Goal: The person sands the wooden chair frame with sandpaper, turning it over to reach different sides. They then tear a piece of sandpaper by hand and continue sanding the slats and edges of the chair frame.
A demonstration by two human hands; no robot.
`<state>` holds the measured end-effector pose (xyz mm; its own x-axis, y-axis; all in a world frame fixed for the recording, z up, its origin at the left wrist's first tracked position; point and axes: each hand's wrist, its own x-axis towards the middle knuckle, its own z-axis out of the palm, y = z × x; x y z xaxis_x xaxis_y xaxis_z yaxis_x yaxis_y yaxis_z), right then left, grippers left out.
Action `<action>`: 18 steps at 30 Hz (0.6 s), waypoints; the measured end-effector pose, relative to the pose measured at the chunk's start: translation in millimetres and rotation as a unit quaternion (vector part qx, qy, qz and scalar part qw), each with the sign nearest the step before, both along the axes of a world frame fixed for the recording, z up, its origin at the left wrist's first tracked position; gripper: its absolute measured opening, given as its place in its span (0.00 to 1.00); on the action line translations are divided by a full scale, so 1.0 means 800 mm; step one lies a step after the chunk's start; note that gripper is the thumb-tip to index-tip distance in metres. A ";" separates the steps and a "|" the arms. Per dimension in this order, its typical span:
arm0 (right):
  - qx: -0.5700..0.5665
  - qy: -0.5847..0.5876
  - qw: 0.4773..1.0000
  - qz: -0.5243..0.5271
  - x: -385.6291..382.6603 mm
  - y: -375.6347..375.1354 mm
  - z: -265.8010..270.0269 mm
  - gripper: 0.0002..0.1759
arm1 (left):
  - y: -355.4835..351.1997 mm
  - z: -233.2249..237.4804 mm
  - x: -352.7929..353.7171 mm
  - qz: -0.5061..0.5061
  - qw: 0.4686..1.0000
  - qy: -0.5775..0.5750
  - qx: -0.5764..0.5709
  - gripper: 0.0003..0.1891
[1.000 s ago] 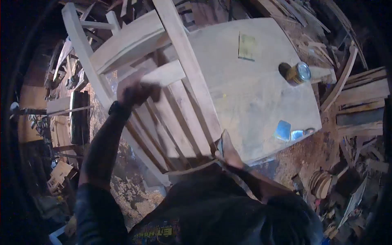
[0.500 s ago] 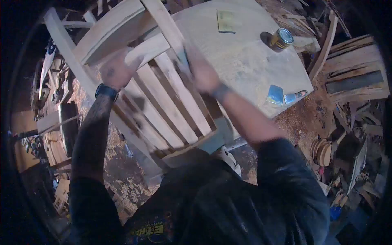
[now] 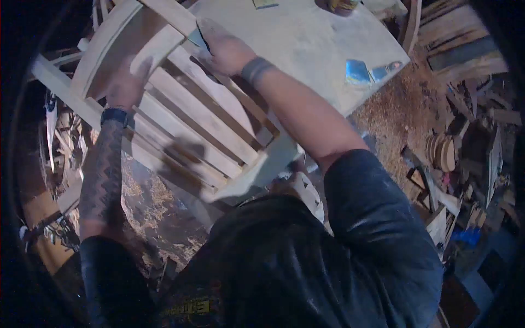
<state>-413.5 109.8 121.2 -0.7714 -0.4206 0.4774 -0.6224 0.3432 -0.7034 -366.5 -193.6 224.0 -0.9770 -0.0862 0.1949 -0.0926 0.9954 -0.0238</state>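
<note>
A pale bare-wood chair point(image 3: 199, 117) with a slatted back leans in front of me, against the table's near left side. My left hand point(image 3: 127, 82) grips the curved cross rail point(image 3: 158, 49) above the slats, thumb on top and the other fingers partly hidden behind the wood. Pressed by my right hand point(image 3: 227, 52) onto the chair's right upright is a thin blue-green piece of sandpaper point(image 3: 198, 39); only its edge shows past my fingers. Below, the slats meet a wide lower rail point(image 3: 257, 169) close to my body.
A dusty pale table point(image 3: 306, 49) carries a tin can point(image 3: 343, 5), a yellowish pad point(image 3: 265, 3) and blue shiny packets point(image 3: 358, 72). Wood offcuts point(image 3: 465, 44) and scrap piles lie on the right and left. Sawdust point(image 3: 396, 123) covers the floor.
The view has shifted, so chair and table sit higher and further left. My right hand has slid up along the upright with the sandpaper. My left hand keeps holding the rail.
</note>
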 end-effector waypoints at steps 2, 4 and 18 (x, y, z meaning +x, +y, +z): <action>-0.040 0.020 0.999 0.030 0.007 0.013 -0.027 0.42 | -0.004 0.004 0.001 -0.018 0.999 -0.011 0.044 0.36; 0.023 0.000 1.000 -0.008 0.096 0.075 -0.064 0.42 | -0.009 0.004 -0.006 -0.013 0.999 -0.012 0.028 0.39; -0.040 -0.157 0.971 -0.176 0.278 0.138 -0.093 0.29 | -0.037 -0.006 -0.022 -0.081 0.996 -0.027 0.018 0.36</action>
